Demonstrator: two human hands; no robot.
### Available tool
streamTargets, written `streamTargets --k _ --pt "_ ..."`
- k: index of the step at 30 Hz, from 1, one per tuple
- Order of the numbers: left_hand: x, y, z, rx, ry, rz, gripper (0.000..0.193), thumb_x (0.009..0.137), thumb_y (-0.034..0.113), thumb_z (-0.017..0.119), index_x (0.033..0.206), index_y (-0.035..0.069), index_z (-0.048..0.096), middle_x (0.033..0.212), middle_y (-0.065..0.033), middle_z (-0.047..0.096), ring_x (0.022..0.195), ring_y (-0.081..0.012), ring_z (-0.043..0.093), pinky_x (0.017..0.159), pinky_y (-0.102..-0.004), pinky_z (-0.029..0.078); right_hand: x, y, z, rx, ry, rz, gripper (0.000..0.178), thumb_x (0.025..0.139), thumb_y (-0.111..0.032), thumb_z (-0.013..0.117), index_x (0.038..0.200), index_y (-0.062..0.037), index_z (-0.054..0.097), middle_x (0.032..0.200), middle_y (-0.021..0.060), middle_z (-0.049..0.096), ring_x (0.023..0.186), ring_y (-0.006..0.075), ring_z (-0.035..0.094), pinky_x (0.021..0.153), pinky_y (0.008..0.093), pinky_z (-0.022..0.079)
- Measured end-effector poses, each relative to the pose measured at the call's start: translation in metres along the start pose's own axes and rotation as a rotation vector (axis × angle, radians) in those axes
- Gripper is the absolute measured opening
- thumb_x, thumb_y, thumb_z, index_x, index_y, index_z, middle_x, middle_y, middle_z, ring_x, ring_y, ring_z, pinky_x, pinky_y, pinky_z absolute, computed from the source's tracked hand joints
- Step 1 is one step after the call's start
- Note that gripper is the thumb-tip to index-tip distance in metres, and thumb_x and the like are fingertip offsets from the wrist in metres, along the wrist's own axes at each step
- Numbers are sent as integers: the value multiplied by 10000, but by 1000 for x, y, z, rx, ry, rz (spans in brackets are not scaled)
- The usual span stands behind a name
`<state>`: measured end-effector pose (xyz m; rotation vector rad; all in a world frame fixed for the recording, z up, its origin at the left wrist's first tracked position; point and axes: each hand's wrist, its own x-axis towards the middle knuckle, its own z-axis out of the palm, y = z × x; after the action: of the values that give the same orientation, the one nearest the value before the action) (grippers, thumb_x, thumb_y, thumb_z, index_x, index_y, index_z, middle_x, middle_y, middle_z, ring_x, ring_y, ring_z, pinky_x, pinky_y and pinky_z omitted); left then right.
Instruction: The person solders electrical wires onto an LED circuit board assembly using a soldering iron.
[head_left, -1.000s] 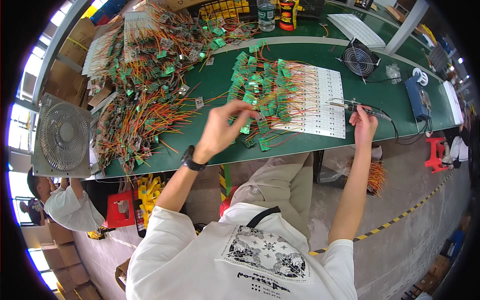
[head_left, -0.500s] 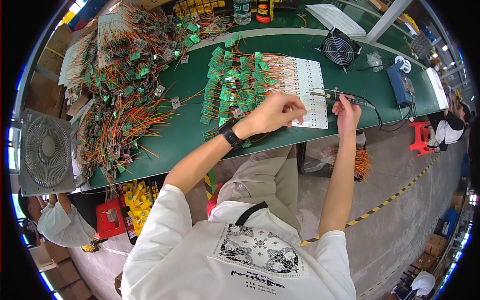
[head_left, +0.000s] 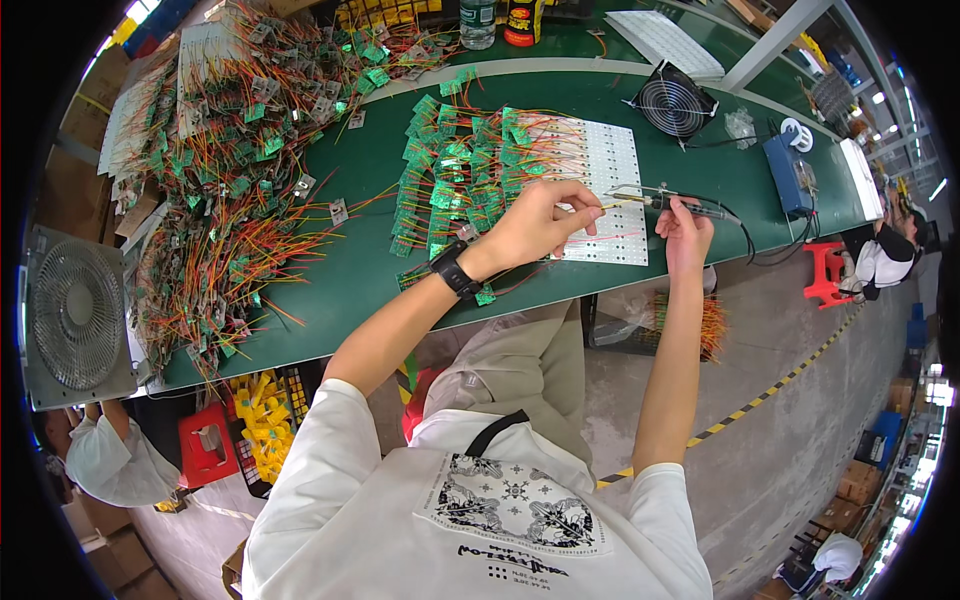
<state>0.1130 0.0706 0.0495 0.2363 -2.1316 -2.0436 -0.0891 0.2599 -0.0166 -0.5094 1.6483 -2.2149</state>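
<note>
My right hand (head_left: 688, 236) is closed around a soldering iron (head_left: 690, 205), whose metal end points left over a white perforated board panel (head_left: 625, 170). Just left of that end, my left hand (head_left: 545, 222) pinches a thin wire at its fingertips; a reddish length runs below the fingers. The fingers partly hide the wire. Red and yellow wires cross from the panel's left part to rows of small green circuit boards (head_left: 440, 190), which lie on the green table (head_left: 350, 185) beside my left wrist.
A large heap of wired circuit boards (head_left: 240, 150) covers the table's left side. Toward the back right stand a black fan (head_left: 672, 106), a blue soldering station (head_left: 788, 175) and a solder spool (head_left: 797, 134). A bottle (head_left: 478, 25) and a can (head_left: 524, 22) stand at the back.
My left fingertips have closed together on the wire and sit nearer the soldering iron's tip. The right hand keeps its grip, with the iron slightly lower. The whole view has shifted slightly.
</note>
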Motion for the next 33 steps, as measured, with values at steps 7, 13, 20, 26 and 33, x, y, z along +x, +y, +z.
streamTargets --k 7,13,20,26,33 --pt "6 -45 -2 937 125 333 130 855 136 580 872 35 660 784 -152 667 666 -338 640 576 -414 498 1 -1 4 -8 -1 19 170 876 -112 647 975 22 614 678 80 618 528 143 567 489 226 391" --pt "1 -45 5 855 240 392 133 845 143 612 827 26 671 739 -141 665 663 -315 648 572 -420 498 2 -1 4 -4 6 -15 182 878 -94 646 1000 38 612 703 99 632 562 170 588 528 252 422" --pt "0 -48 4 839 291 355 132 805 143 648 802 19 693 719 -129 669 635 -312 647 571 -406 505 -13 -5 4 -109 -56 -54 197 881 -88 645 1018 48 606 722 116 642 571 186 596 541 265 440" --pt "4 -51 5 816 324 300 118 778 147 667 789 35 704 697 -120 669 619 -307 646 571 -397 511 -13 0 -6 -96 -136 -28 189 882 -87 643 1008 51 608 721 116 642 565 188 611 527 261 450" --pt "5 -52 7 835 338 289 110 776 135 658 785 36 704 686 -118 660 600 -307 639 562 -390 510 -10 2 -8 -134 -179 -34 184 874 -64 641 1012 54 605 717 113 640 573 185 625 525 257 459"
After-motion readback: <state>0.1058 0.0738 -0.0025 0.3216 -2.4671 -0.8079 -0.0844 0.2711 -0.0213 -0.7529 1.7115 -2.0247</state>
